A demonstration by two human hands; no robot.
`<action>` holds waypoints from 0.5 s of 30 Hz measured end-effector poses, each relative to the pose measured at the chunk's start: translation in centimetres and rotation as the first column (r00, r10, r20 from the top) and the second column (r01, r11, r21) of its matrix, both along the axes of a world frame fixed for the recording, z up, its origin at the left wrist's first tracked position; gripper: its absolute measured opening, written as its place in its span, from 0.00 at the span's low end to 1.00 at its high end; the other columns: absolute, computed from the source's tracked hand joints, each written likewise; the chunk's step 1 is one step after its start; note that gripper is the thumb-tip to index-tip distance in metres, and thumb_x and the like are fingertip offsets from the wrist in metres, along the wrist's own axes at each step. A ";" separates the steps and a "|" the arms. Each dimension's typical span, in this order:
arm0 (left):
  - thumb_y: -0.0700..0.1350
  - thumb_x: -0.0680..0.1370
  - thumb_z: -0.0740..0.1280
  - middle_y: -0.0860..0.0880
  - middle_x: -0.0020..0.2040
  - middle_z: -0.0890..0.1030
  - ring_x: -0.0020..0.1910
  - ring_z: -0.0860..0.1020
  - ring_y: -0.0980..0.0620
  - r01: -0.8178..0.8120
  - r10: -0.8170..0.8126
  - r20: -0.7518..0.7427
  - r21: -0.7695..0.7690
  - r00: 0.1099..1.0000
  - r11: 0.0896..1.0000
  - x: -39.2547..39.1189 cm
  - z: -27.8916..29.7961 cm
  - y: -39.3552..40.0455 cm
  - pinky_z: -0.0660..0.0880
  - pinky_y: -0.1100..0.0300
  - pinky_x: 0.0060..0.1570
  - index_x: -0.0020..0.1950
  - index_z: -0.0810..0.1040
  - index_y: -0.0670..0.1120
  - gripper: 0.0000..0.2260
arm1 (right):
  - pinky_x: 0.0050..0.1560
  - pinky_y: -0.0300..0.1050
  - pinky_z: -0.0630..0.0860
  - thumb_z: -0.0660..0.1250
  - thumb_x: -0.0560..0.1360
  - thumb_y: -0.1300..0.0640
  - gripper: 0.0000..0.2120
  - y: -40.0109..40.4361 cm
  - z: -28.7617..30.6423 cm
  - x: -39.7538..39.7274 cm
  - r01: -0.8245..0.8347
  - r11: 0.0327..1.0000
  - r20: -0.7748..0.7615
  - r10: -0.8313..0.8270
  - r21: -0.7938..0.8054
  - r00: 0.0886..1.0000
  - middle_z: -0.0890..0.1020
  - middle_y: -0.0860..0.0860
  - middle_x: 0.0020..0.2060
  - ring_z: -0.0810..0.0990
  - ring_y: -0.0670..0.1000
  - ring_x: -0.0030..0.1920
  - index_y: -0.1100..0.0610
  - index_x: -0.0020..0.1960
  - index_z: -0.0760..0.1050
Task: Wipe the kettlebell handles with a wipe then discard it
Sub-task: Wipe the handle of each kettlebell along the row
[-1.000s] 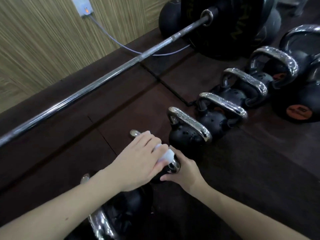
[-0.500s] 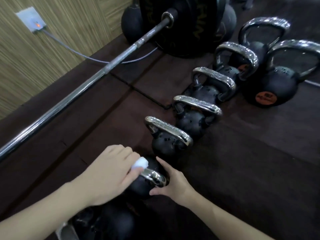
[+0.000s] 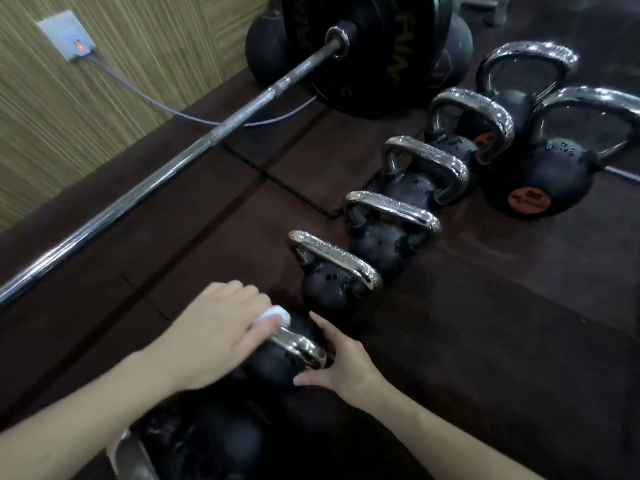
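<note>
A row of black kettlebells with chrome handles runs from bottom left to top right on the dark floor mat. My left hand [image 3: 214,332] grips a white wipe [image 3: 273,315] wrapped over the left end of the chrome handle [image 3: 301,348] of a small kettlebell [image 3: 273,370]. My right hand [image 3: 341,363] steadies the ball of that kettlebell from the right with thumb and fingers. The neighbouring kettlebell [image 3: 329,285] stands just behind, its handle dotted with droplets. Another kettlebell [image 3: 207,441] sits under my left forearm, partly hidden.
A long chrome barbell [image 3: 194,150] with black plates [image 3: 367,46] lies diagonally on the left. Several larger kettlebells [image 3: 540,181] stand at the back right. A wall socket [image 3: 71,36] with a grey cable is on the wood-patterned wall.
My left hand has slid the wipe along the handle toward its left end, uncovering the right part of the chrome. The camera view has shifted, so the row sits further right and up.
</note>
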State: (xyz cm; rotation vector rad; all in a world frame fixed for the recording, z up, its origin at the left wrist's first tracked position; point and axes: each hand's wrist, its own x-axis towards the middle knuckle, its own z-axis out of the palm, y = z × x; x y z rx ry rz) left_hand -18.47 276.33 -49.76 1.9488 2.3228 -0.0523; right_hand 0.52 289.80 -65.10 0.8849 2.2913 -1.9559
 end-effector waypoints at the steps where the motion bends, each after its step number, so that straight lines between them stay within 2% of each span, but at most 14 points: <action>1: 0.64 0.85 0.40 0.59 0.44 0.71 0.46 0.70 0.58 -0.061 0.063 0.044 -0.042 0.997 0.997 -0.7 0.1 -0.5 0.72 0.54 0.54 0.57 0.76 0.61 0.25 | 0.74 0.40 0.70 0.87 0.56 0.43 0.55 -0.1 -0.4 0.1 0.003 1.000 -0.006 -0.003 0.002 1.000 0.77 0.34 0.67 0.73 0.34 0.69 0.36 0.78 0.64; 2: 0.64 0.85 0.39 0.60 0.45 0.71 0.48 0.70 0.58 -0.114 0.119 0.095 -0.050 0.988 0.992 -1.0 0.2 -0.9 0.71 0.55 0.55 0.58 0.75 0.63 0.24 | 0.74 0.42 0.70 0.87 0.56 0.42 0.55 -0.1 -0.6 0.2 0.004 1.000 -0.011 -0.004 0.003 1.000 0.77 0.34 0.68 0.73 0.34 0.69 0.36 0.78 0.63; 4: 0.62 0.86 0.41 0.61 0.47 0.72 0.51 0.70 0.58 -0.120 0.122 0.133 -0.020 0.984 0.993 -0.3 0.5 -1.2 0.70 0.56 0.59 0.60 0.73 0.65 0.21 | 0.74 0.44 0.71 0.87 0.55 0.41 0.56 0.0 -0.4 0.1 0.003 1.000 -0.004 -0.003 -0.006 1.000 0.77 0.35 0.68 0.73 0.35 0.70 0.35 0.77 0.63; 6: 0.58 0.87 0.44 0.61 0.49 0.73 0.52 0.72 0.57 -0.044 0.044 0.025 0.003 0.999 0.999 1.7 0.8 -0.7 0.68 0.55 0.65 0.62 0.73 0.64 0.18 | 0.74 0.44 0.71 0.87 0.55 0.41 0.56 0.2 -0.1 0.0 -0.006 1.000 -0.011 0.006 0.018 1.000 0.77 0.37 0.69 0.73 0.36 0.70 0.36 0.78 0.64; 8: 0.58 0.86 0.48 0.57 0.50 0.74 0.52 0.74 0.52 0.052 -0.053 -0.073 -0.018 0.996 0.998 4.4 0.8 0.3 0.69 0.50 0.67 0.61 0.76 0.58 0.17 | 0.73 0.43 0.72 0.86 0.57 0.41 0.54 0.4 0.4 0.2 -0.013 0.999 -0.022 0.014 0.046 1.000 0.79 0.40 0.68 0.74 0.37 0.69 0.39 0.78 0.64; 10: 0.60 0.84 0.55 0.52 0.49 0.77 0.49 0.76 0.46 0.136 -0.137 -0.124 -0.017 0.983 0.991 6.9 0.0 1.1 0.72 0.47 0.63 0.59 0.79 0.50 0.18 | 0.69 0.45 0.76 0.80 0.61 0.38 0.50 0.5 0.5 0.3 -0.035 0.998 -0.040 0.038 0.061 0.998 0.81 0.43 0.66 0.78 0.41 0.66 0.42 0.79 0.64; 13: 0.61 0.83 0.57 0.49 0.48 0.77 0.47 0.76 0.45 0.212 -0.225 -0.171 -0.091 0.959 0.973 8.6 -0.3 1.6 0.75 0.47 0.58 0.56 0.79 0.49 0.19 | 0.64 0.54 0.80 0.71 0.67 0.34 0.43 0.5 0.7 0.3 -0.037 0.999 0.007 0.037 0.031 0.999 0.84 0.50 0.60 0.84 0.52 0.59 0.39 0.79 0.63; 15: 0.58 0.84 0.56 0.51 0.46 0.76 0.45 0.75 0.47 0.223 -0.225 -0.121 -0.033 0.967 0.974 7.5 0.0 1.7 0.76 0.48 0.53 0.55 0.78 0.51 0.15 | 0.67 0.52 0.78 0.75 0.64 0.33 0.45 0.6 0.9 0.1 -0.032 0.999 0.025 0.031 0.044 0.999 0.83 0.46 0.63 0.82 0.47 0.63 0.38 0.78 0.64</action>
